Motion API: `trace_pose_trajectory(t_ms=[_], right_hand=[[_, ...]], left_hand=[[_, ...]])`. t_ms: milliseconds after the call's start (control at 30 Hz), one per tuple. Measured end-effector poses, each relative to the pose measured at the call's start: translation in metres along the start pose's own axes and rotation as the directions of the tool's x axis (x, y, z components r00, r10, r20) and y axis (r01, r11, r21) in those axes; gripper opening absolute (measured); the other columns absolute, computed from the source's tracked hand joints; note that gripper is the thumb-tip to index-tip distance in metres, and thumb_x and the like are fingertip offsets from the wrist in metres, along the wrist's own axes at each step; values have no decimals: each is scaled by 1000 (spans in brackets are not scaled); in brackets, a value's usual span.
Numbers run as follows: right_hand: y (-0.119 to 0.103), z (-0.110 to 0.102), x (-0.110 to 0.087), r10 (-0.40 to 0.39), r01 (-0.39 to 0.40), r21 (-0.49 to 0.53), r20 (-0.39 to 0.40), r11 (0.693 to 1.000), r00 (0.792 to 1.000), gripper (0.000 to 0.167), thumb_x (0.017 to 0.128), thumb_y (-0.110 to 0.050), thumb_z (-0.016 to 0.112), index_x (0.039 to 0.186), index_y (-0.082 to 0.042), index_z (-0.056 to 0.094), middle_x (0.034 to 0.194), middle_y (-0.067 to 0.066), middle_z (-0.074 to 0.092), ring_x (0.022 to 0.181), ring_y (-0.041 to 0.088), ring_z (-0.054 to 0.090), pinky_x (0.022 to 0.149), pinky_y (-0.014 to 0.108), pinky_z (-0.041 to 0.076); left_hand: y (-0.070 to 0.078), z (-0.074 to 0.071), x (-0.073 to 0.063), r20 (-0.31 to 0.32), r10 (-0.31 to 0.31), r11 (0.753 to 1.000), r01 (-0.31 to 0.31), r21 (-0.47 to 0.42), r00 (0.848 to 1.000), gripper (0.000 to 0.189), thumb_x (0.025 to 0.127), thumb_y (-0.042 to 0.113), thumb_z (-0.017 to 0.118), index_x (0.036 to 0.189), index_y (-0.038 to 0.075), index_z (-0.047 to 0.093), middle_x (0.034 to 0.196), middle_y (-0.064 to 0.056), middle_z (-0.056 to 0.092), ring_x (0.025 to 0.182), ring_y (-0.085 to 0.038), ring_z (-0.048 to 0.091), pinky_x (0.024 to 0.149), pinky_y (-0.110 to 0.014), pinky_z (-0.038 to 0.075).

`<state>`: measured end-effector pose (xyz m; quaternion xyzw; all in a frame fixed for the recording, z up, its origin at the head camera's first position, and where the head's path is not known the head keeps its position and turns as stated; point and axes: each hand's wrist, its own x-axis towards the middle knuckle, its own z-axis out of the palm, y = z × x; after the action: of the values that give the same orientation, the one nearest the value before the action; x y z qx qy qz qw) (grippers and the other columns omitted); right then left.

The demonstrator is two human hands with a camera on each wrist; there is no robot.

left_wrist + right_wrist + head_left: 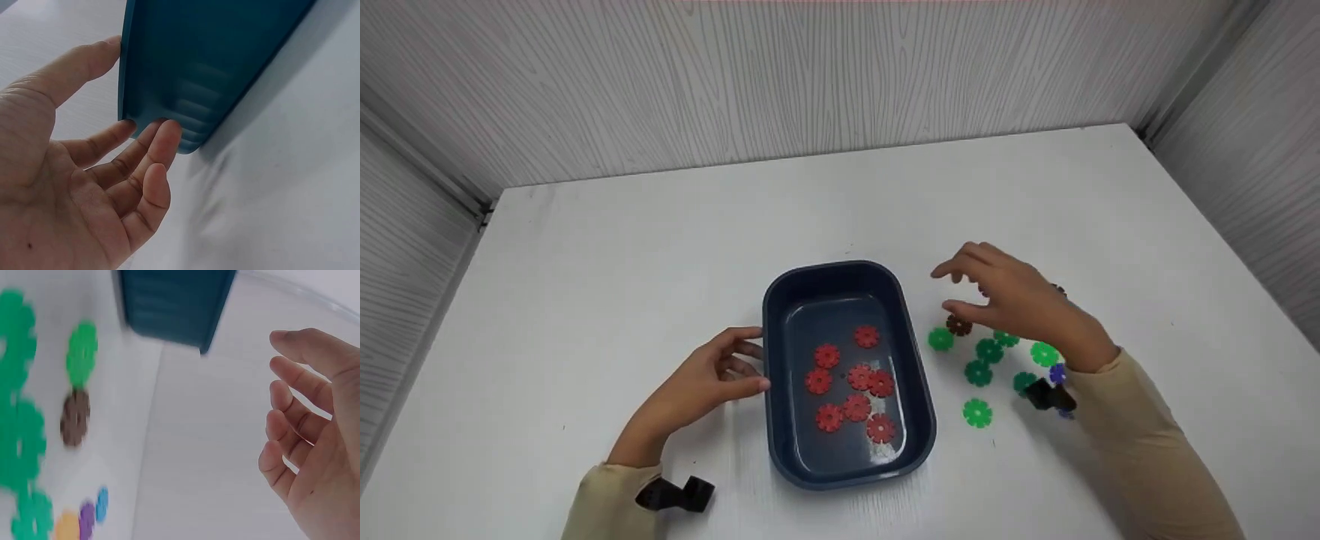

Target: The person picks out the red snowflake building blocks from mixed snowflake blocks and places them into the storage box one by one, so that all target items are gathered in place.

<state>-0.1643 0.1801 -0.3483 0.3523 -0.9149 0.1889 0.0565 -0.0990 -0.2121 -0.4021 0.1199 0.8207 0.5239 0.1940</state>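
Note:
A dark blue rectangular basin (851, 481) stands on the table with several red flower-shaped notched discs (829, 418) lying on its floor. My left hand (711, 377) is at the basin's left side; in the left wrist view its thumb and fingertips touch the rim and outer wall (185, 50), fingers loosely bent. To the right of the basin, my right hand (1011, 296) hovers over scattered discs, fingers spread and slightly bent, holding nothing. Below it lie several green discs (978, 413) and a brown disc (959, 325); the hand and forearm hide part of the group.
Purple discs (1057, 373) lie near the right sleeve. The right wrist view also shows a yellow disc (67, 526) and a blue one (102, 504). A wood-grain panel (780, 82) rises behind the white table (607, 285), with further panels at both sides.

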Motion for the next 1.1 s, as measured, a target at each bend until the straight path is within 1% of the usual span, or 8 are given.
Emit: trace_pose_trajectory(t_ms=[167,400,600,733,833,933,1033,1100], right_hand=[[23,-19,-21,136,-137,11,47,990,990,41,86,-17,73,124,-11,57,107,9,58,97,22,56,79,41,55],[51,-32,-46,291,-304,84,134,949,947,43,89,-17,70,128,-9,53,110,12,55,99,26,54,83,48,54],[74,-31,-63,372,-392,81,190,916,909,43,90,-19,68,128,-8,54,108,12,55,96,26,52,77,31,50],[88,-27,-72,424,-467,102,284,878,860,43,88,-17,69,128,-8,55,108,11,57,98,25,52,76,23,48],[95,-25,-78,456,-523,108,360,846,814,43,88,-19,68,128,-8,56,111,11,57,101,26,52,79,27,49],[99,-22,-82,484,-569,106,413,815,771,44,88,-23,68,129,-10,57,115,12,56,105,29,51,83,38,53],[100,-19,-85,486,-583,105,446,806,752,43,88,-26,69,128,-12,58,116,13,55,106,32,51,84,45,54],[100,-18,-86,471,-572,101,461,814,752,41,88,-26,69,126,-14,60,115,14,55,106,32,52,85,48,53]], left_hand=[[0,0,0,-2,-2,1000,2,11,1000,66,86,27,73,143,10,42,126,-15,57,100,-22,60,82,-27,51],[-1,-1,0,-3,-3,1000,3,16,1000,66,86,26,73,143,10,42,126,-16,57,100,-21,61,82,-27,51],[-1,0,0,-2,-6,1000,6,14,1000,66,86,25,73,143,9,42,126,-16,57,100,-22,61,82,-28,51],[1,0,0,-11,-13,1000,13,22,1000,66,86,25,73,143,10,43,126,-15,57,100,-21,60,83,-27,51],[1,0,1,-15,-16,1000,17,26,1000,66,86,25,74,142,11,43,125,-14,58,100,-21,60,82,-27,51],[1,0,1,-11,-3,1000,3,25,1000,66,86,25,73,142,10,43,125,-15,58,99,-22,61,82,-28,51],[1,0,1,-10,9,1000,-9,22,1000,65,86,24,73,142,9,43,125,-16,58,99,-22,61,81,-28,51],[0,1,0,-12,9,1000,-9,25,1000,65,86,24,73,142,9,43,125,-16,58,99,-22,61,80,-28,51]])
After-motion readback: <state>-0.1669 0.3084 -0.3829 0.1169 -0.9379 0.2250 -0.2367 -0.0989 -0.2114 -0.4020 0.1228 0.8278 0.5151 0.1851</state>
